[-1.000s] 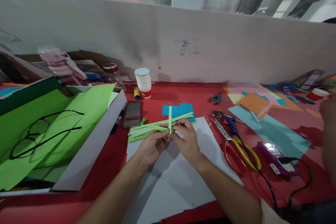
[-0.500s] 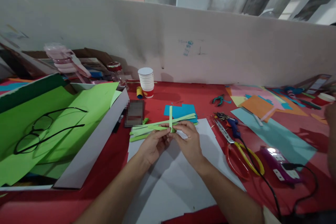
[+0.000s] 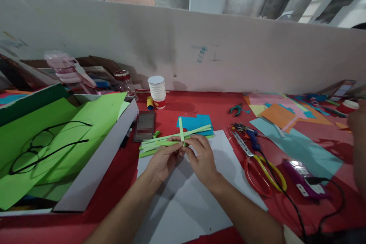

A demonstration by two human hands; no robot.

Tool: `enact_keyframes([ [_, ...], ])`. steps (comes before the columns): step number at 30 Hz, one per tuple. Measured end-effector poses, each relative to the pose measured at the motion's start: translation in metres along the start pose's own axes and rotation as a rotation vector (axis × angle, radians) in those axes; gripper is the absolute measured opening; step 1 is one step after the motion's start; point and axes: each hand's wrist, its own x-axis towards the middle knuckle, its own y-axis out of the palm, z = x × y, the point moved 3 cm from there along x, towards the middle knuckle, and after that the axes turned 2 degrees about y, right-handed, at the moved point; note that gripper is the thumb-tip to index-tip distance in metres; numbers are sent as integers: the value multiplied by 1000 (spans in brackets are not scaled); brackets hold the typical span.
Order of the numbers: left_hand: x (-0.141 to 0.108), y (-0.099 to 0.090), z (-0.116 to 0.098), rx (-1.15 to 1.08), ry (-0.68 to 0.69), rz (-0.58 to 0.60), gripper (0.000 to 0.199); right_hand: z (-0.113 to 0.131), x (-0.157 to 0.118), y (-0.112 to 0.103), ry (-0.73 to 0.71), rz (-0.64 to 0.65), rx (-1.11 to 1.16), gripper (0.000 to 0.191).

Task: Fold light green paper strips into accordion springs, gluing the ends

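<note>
Over a white sheet [image 3: 183,198], my left hand [image 3: 164,160] and my right hand [image 3: 201,158] meet fingertip to fingertip. Between them they pinch light-green paper strips [image 3: 181,127], one standing upright and one pointing left, crossing at the fingers. The exact fold at the fingertips is partly hidden. Just behind the hands lie several loose green paper strips [image 3: 197,131] and blue paper [image 3: 203,121]. A small green coiled piece [image 3: 156,134] sits beside a dark pixelated rectangle [image 3: 144,126].
At left, a box [image 3: 110,164] holds green sheets and eyeglasses [image 3: 42,143]. Stacked paper cups [image 3: 157,91] stand behind. To the right are scissors [image 3: 246,146], a glue gun [image 3: 253,137], a purple power strip [image 3: 304,181], pliers [image 3: 236,109] and coloured paper. Another person's arm [image 3: 358,148] shows at the right edge.
The upright green strip now leans slightly left, and my right fingers have shifted a little at the crossing. The whole view has moved slightly.
</note>
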Motion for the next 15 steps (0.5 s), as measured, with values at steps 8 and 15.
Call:
enact_keyframes([
  [8,-4,2,-7,197,189,41,17,-12,1,9,442,115,522,17],
  [15,-5,1,-8,365,365,-10,22,-18,3,11,560,138,687,14],
])
